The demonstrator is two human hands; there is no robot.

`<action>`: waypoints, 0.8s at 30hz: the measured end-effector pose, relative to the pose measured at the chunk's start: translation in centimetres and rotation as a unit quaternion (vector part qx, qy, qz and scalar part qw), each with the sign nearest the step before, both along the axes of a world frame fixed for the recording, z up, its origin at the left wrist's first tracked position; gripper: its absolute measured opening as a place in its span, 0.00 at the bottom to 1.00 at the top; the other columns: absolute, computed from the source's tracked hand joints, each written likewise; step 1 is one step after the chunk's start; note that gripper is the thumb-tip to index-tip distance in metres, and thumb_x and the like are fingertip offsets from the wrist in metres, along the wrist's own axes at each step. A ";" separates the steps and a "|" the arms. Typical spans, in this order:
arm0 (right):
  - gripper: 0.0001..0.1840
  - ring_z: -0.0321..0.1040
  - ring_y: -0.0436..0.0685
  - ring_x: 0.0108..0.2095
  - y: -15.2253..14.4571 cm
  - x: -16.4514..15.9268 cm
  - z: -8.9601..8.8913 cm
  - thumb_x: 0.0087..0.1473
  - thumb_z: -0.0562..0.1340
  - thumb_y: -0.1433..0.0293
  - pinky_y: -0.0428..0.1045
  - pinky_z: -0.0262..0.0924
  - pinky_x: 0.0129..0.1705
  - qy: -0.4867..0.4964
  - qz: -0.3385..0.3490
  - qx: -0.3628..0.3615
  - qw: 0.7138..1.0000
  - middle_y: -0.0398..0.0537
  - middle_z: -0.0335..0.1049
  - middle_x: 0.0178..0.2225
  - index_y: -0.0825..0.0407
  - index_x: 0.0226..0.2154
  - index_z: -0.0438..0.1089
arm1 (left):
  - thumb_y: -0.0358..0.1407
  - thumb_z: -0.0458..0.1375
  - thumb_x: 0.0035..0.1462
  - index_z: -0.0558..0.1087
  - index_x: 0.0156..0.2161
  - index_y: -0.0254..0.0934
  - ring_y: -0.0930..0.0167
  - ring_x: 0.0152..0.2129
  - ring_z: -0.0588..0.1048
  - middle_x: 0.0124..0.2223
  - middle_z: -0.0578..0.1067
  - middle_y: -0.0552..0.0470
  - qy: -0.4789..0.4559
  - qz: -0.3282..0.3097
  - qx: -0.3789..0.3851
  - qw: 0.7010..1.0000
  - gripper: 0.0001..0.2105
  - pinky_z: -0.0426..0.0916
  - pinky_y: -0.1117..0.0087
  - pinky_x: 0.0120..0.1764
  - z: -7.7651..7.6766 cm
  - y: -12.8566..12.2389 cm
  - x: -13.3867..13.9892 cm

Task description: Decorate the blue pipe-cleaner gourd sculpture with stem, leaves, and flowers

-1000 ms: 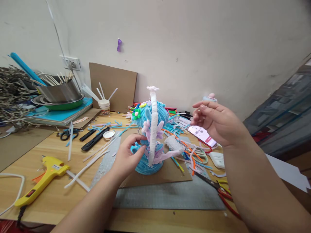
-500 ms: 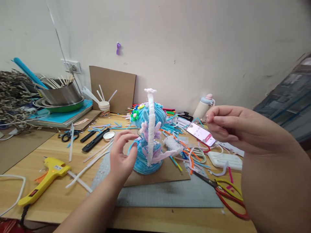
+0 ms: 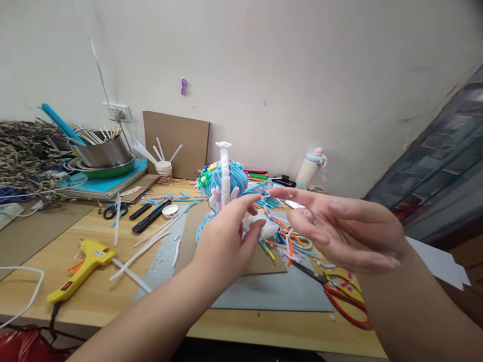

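A wooden table [image 3: 260,328] and grey mat [image 3: 271,296] fill my distant feed, with the blue fuzzy craft piece [image 3: 225,182] upright — long axis vertical — just beyond my left hand [image 3: 224,236], the nearer one, which hides its lower part; contact I cannot tell. That hand's thumb and fingers stand apart. My right hand [image 3: 349,229], fingers spread, has the piece leftward, well apart.

Wooden table [image 3: 226,327]; around grey mat [image 3: 264,296]: glue gun [image 3: 90,256] at 9 o'clock, black cutter [image 3: 151,217] at 10, paper cup [image 3: 163,171] at 11.
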State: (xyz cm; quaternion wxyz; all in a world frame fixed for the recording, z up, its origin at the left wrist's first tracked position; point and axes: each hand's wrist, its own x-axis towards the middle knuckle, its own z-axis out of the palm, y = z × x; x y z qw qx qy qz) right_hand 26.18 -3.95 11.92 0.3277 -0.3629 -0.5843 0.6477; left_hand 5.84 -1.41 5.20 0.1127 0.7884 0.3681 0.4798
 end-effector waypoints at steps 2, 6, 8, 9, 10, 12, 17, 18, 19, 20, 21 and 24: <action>0.31 0.45 0.38 0.06 -0.5 0.2 -0.1 0.51 0.57 0.52 0.37 0.38 0.08 -0.002 0.019 -0.013 1.000 0.37 0.69 0.24 0.44 0.56 0.62 | 0.32 0.54 0.59 0.72 0.40 0.39 0.75 0.23 0.70 0.35 0.77 0.53 0.004 0.007 0.016 1.000 0.06 0.68 0.69 0.33 0.9 0.5 -0.2; 0.27 0.59 0.47 0.11 -1.1 0.8 -0.3 0.48 0.60 0.51 0.46 0.60 0.16 -0.014 0.040 -0.003 0.999 0.39 0.65 0.16 0.52 0.44 0.72 | 0.33 0.55 0.58 0.73 0.34 0.39 0.73 0.27 0.72 0.30 0.77 0.54 -0.021 0.025 0.008 0.999 0.05 0.66 0.70 0.31 2.5 1.4 -1.0; 0.27 0.65 0.52 0.15 -1.0 1.2 -0.6 0.44 0.63 0.50 0.50 0.65 0.23 -0.029 0.023 0.027 0.999 0.41 0.65 0.14 0.53 0.40 0.74 | 0.33 0.56 0.57 0.73 0.32 0.38 0.73 0.24 0.72 0.28 0.76 0.54 -0.032 0.012 -0.020 0.999 0.05 0.65 0.71 0.28 3.2 1.7 -1.5; 0.29 0.67 0.53 0.17 -1.0 1.4 -0.7 0.43 0.64 0.50 0.51 0.65 0.25 -0.035 0.013 0.042 0.998 0.43 0.67 0.16 0.53 0.42 0.74 | 0.33 0.56 0.56 0.73 0.32 0.38 0.73 0.24 0.72 0.27 0.76 0.54 -0.036 0.005 -0.032 0.999 0.05 0.65 0.71 0.28 3.5 1.8 -1.7; 0.32 0.69 0.54 0.19 -1.0 1.6 -0.8 0.42 0.64 0.50 0.50 0.65 0.25 -0.041 0.009 0.049 0.998 0.44 0.70 0.19 0.52 0.46 0.72 | 0.33 0.57 0.55 0.74 0.31 0.37 0.74 0.23 0.72 0.27 0.76 0.54 -0.041 -0.002 -0.044 0.998 0.05 0.65 0.71 0.27 3.7 1.9 -1.9; 0.39 0.68 0.52 0.18 -1.0 1.9 -0.9 0.42 0.64 0.50 0.46 0.61 0.19 -0.047 0.018 0.039 0.998 0.47 0.74 0.25 0.50 0.55 0.65 | 0.33 0.57 0.55 0.74 0.31 0.37 0.74 0.23 0.73 0.26 0.76 0.54 -0.052 -0.018 -0.069 0.996 0.04 0.66 0.72 0.27 4.1 2.1 -2.2; 0.32 0.57 0.44 0.09 -2.3 2.3 0.4 0.47 0.62 0.55 0.39 0.42 0.06 0.027 0.040 -0.029 0.998 0.46 0.74 0.28 0.47 0.55 0.64 | 0.33 0.58 0.54 0.75 0.31 0.37 0.74 0.22 0.74 0.25 0.76 0.53 -0.047 -0.050 -0.117 0.991 0.04 0.67 0.73 0.25 4.9 2.2 -3.3; 0.30 0.57 0.44 0.09 -2.7 2.5 0.8 0.48 0.62 0.56 0.38 0.42 0.06 0.053 0.042 -0.024 0.997 0.45 0.74 0.29 0.45 0.54 0.64 | 0.33 0.58 0.54 0.75 0.31 0.37 0.74 0.22 0.74 0.26 0.76 0.53 -0.047 -0.057 -0.121 0.990 0.04 0.67 0.73 0.25 5.0 2.1 -3.5; 0.30 0.59 0.44 0.09 -3.1 2.7 1.3 0.48 0.63 0.56 0.37 0.43 0.05 0.071 0.041 -0.012 0.997 0.44 0.74 0.31 0.42 0.54 0.64 | 0.33 0.58 0.54 0.75 0.31 0.37 0.74 0.22 0.74 0.26 0.77 0.53 -0.048 -0.064 -0.126 0.989 0.04 0.67 0.73 0.25 5.0 2.1 -3.6; 0.31 0.61 0.45 0.10 -3.5 3.1 1.8 0.47 0.64 0.57 0.37 0.45 0.05 0.078 0.037 0.005 0.996 0.44 0.75 0.34 0.39 0.55 0.62 | 0.33 0.58 0.54 0.75 0.31 0.37 0.73 0.23 0.75 0.26 0.77 0.53 -0.048 -0.069 -0.131 0.988 0.04 0.68 0.72 0.25 5.1 2.0 -3.7; 0.33 0.64 0.45 0.11 -3.8 3.5 2.3 0.46 0.65 0.56 0.37 0.47 0.06 0.075 0.028 0.028 0.996 0.45 0.75 0.37 0.37 0.56 0.60 | 0.33 0.58 0.54 0.75 0.31 0.37 0.73 0.23 0.75 0.26 0.77 0.53 -0.046 -0.073 -0.135 0.987 0.04 0.68 0.72 0.26 5.1 1.9 -3.8; 0.40 0.65 0.44 0.12 -4.4 5.4 2.9 0.47 0.64 0.50 0.36 0.48 0.06 0.053 0.031 0.106 0.992 0.49 0.72 0.49 0.29 0.60 0.50 | 0.33 0.58 0.54 0.75 0.30 0.37 0.73 0.24 0.75 0.26 0.77 0.53 -0.042 -0.071 -0.135 0.987 0.04 0.69 0.71 0.27 4.9 1.6 -3.8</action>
